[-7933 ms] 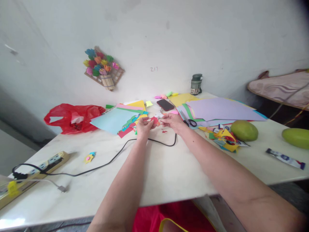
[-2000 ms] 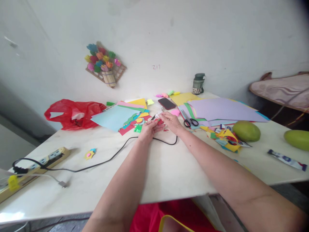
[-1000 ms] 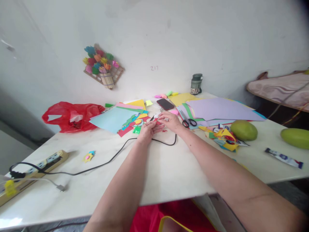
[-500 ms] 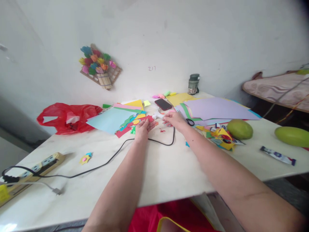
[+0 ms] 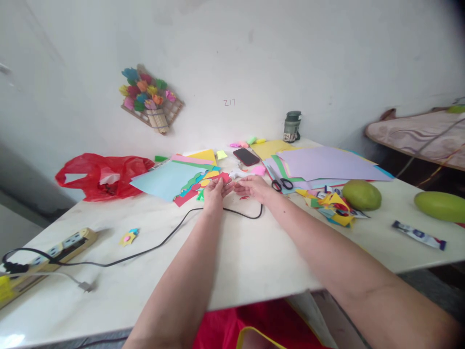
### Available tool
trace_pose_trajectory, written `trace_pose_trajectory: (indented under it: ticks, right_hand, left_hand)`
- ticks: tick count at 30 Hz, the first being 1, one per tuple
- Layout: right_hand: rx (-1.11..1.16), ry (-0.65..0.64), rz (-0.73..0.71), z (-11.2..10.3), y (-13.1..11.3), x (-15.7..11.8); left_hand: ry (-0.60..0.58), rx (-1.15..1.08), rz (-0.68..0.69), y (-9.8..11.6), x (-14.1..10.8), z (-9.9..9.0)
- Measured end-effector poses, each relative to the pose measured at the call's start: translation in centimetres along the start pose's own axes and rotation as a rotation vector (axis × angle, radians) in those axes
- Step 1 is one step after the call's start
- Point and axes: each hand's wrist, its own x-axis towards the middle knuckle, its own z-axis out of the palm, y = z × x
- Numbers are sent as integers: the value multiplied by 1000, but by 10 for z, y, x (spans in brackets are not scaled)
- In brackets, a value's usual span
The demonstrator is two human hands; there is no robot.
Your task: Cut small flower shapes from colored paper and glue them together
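My left hand (image 5: 215,191) is closed, pinching a small red paper piece (image 5: 225,178) that pokes out past the thumb. From the right, my right hand (image 5: 253,188) brings its closed fingertips up against the left fingers; whatever lies between them is hidden. Just behind both hands rests a white glue gun (image 5: 238,173) with a pink part, and a black cord (image 5: 181,220) runs below them. Red paper scraps (image 5: 244,198) lie beneath the right fingers. Black-handled scissors (image 5: 282,184) sit right of that hand. Layered coloured paper cutouts (image 5: 196,184) spread beside my left hand.
Paper sheets (image 5: 319,162) are stacked at right, with a blue sheet (image 5: 163,179) at left. A phone (image 5: 246,156) and a tumbler (image 5: 291,127) stand farther back. Mangoes (image 5: 361,195), a tube (image 5: 418,235), paper scraps (image 5: 336,206), a red bag (image 5: 105,179) and a power strip (image 5: 72,245) surround the work.
My right hand has moved slightly left and down from the glue gun to the left fingertips, uncovering the pink part and the scissors. The left hand stays nearly in place.
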Motion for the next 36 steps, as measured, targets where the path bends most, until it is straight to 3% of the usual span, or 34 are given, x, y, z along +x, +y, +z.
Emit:
trace_pose_trajectory:
  ticks: [4,8,11,15,21,29,33,36]
  right_hand:
    - [10,124,-81,-5,3,5]
    - [2,-6,66,-4,4,3]
    - [-48,24,22,-2,1,0]
    - [-407,173,-158,-5,1,3]
    - [-978,201,-448,-14,8,14]
    - [-1227,160,-451,-19,3,12]
    - [-1268,198,-399,-19,-5,7]
    - [-1285,158,-322,-19,-14,0]
  left_hand:
    - [6,12,-2,-1,0,0]
    - [18,-10,7,-1,0,0]
    - [23,-7,5,0,0,0]
    - [18,11,-4,-1,0,-1]
    - [12,22,-3,-3,1,-3]
    - [12,11,2,-3,1,-1]
    - [12,22,-6,-3,1,-1]
    - [15,26,-8,-2,1,-1]
